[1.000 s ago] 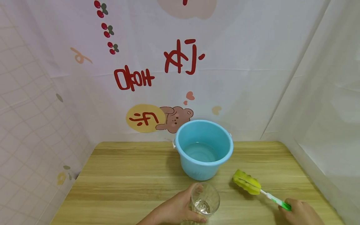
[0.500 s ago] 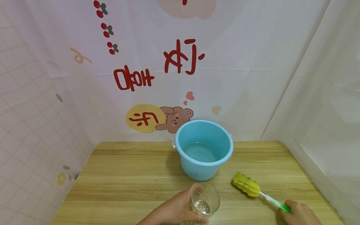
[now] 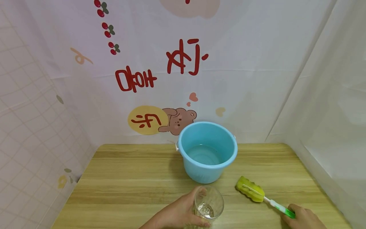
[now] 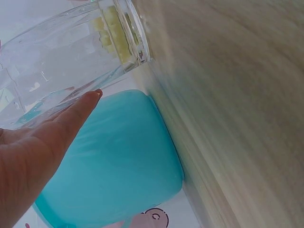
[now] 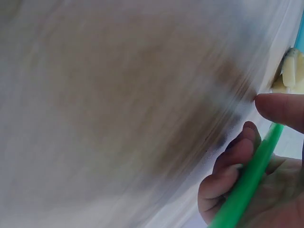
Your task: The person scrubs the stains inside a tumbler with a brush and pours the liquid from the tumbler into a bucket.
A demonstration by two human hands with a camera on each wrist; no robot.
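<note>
At the near edge of the head view, my left hand (image 3: 178, 211) grips a clear drinking glass (image 3: 213, 203) from its left side. The glass stands upright, with a shiny thick bottom visible through its mouth. My right hand (image 3: 304, 218), at the lower right, holds the green end of a bottle brush (image 3: 277, 206). Its yellow sponge head (image 3: 250, 190) points up-left, low over the table; whether it touches the wood I cannot tell. In the right wrist view the fingers (image 5: 221, 185) curl round the green handle (image 5: 247, 185). The left wrist view shows fingers (image 4: 71, 116) along the glass wall (image 4: 61, 61).
A light blue bucket (image 3: 207, 173) with a little water in it stands behind the glass, near the back of the wooden table (image 3: 128, 178). White printed cloth (image 3: 248, 79) hangs behind the table and along both sides.
The brush's sponge head has dipped slightly toward the near edge and rolled about the handle, with the right hand shifting a little. The left hand and glass stay in place.
</note>
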